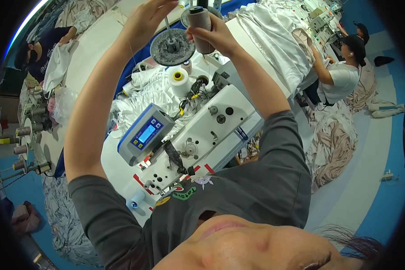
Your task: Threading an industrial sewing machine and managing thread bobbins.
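Note:
My right hand [217, 35] is closed around a pale greyish-brown thread cone [200, 27] with a dark core at its upper end. Beside it, a round thread-stand disc [172, 53], thick with grey lint, carries a bare upright spindle [170, 38]. My left hand [150, 17] is raised at the spindle's top, fingers stretched toward the right and nothing visible in them; the upper picture edge lies close to the fingertips. A second disc lies partly hidden behind the held cone. Below the stand sits a white thread cone [179, 83] with a yellow core.
Under my arms is a white sewing machine [198, 139] with a blue-framed control panel [146, 134]. White fabric strips [135, 105] and black cables lie behind it. A light-blue spool [136, 198] stands near the front. Co-workers [342, 72] handle fabric at both sides; fabric heaps [330, 148] lie right.

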A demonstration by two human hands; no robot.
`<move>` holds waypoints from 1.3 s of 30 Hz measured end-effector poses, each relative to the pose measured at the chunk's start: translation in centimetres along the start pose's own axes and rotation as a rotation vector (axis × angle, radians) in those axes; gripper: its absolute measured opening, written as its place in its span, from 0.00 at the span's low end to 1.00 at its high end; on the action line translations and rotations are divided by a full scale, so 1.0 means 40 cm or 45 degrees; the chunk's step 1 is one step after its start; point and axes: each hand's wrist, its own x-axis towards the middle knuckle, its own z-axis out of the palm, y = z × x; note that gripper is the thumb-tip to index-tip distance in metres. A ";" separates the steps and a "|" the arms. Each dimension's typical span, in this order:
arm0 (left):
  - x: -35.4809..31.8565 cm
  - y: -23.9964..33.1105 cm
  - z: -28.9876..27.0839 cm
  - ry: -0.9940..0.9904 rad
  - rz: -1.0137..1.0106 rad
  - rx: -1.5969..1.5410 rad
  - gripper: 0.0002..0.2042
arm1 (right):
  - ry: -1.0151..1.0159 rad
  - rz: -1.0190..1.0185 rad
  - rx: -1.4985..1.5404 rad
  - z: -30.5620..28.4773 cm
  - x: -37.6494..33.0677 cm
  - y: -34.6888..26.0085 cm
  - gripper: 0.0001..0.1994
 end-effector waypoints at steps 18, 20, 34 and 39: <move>0.136 -0.004 0.072 0.133 0.213 -0.610 0.12 | -0.501 -0.319 2.043 -0.039 -0.004 -0.066 0.23; 0.142 0.010 0.074 0.207 0.307 -0.503 0.12 | -0.305 -0.481 1.842 -0.032 0.010 -0.107 0.23; 0.092 0.045 0.010 0.441 0.399 -0.115 0.16 | 1.156 -0.864 0.077 -0.285 0.067 0.025 0.08; 0.010 0.063 0.000 0.459 0.334 -0.343 0.13 | 0.649 -0.193 -0.330 -0.154 -0.075 0.097 0.26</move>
